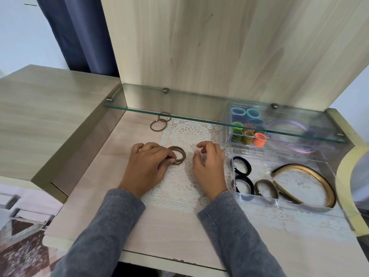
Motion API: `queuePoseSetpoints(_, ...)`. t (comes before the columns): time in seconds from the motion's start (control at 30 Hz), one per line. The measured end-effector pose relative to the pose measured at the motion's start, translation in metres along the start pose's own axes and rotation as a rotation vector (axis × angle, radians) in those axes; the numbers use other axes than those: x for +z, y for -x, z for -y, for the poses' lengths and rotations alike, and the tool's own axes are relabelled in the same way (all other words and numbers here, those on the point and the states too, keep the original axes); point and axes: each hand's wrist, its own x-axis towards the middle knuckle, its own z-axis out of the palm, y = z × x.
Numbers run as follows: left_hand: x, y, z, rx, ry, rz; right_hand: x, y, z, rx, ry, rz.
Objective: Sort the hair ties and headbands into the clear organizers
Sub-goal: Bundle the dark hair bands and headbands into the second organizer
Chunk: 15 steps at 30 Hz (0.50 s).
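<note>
- The left hand pinches a small stack of brown hair ties with thumb and fingertips, on the lace mat at the middle of the tabletop.
- The right hand rests on the mat just right of the stack, fingers loosely curled and holding nothing.
- More loose brown ties lie far left, under the glass shelf.
- The near organizer on the right holds black hair ties, one brown tie and a gold headband.
- The far organizer holds coloured hair ties and a purple headband.
</note>
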Motion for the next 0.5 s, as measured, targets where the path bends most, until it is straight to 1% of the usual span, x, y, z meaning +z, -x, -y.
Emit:
queuePoseSetpoints(0.17,-0.0003,0.0003,-0.0003,0.006,-0.020,-0.004,-0.0007,0.0003,-0.0002,0.013,-0.014,-0.002)
queuePoseSetpoints(0.3,-0.0005,-0.0005,-0.0016,-0.041,-0.031,-0.013,-0.0005,-0.0005,0.0012,0.014,-0.018,-0.021)
queuePoseSetpoints(0.4,-0.0005,-0.0023,-0.0036,-0.138,-0.046,-0.046,-0.0003,-0.0034,0.0013,0.010,0.020,-0.015)
queuePoseSetpoints(0.5,0.0021,-0.0059,0.0016,-0.317,-0.014,-0.029,0.0003,-0.0085,0.0035,0.002,0.133,0.027)
